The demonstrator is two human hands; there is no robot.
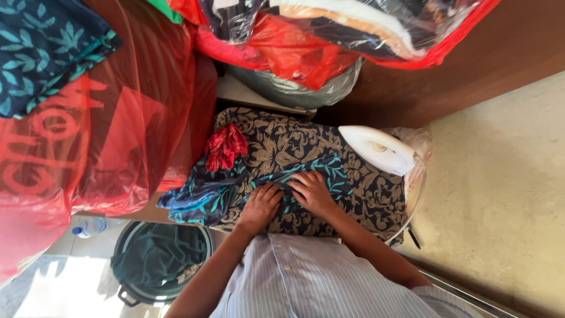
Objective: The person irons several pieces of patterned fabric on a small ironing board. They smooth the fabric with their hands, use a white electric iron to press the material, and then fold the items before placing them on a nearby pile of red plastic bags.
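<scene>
Striped shirt (306, 282) of the person is filling the lower edge of the view. Left hand (261, 204) and right hand (312, 191) are both pressing flat, fingers spread and clasping nothing, on a dark garment with teal leaves (235, 188) that is lying across the patterned ironing board (376, 194). Red cloth (225, 147) is sitting crumpled on the board's far left part. White iron (376, 150) is resting at the board's right end, apart from the hands. Red plastic bags (118, 135) are crowding the left side, and a dark basin holding green fabric (162, 259) is standing below them
</scene>
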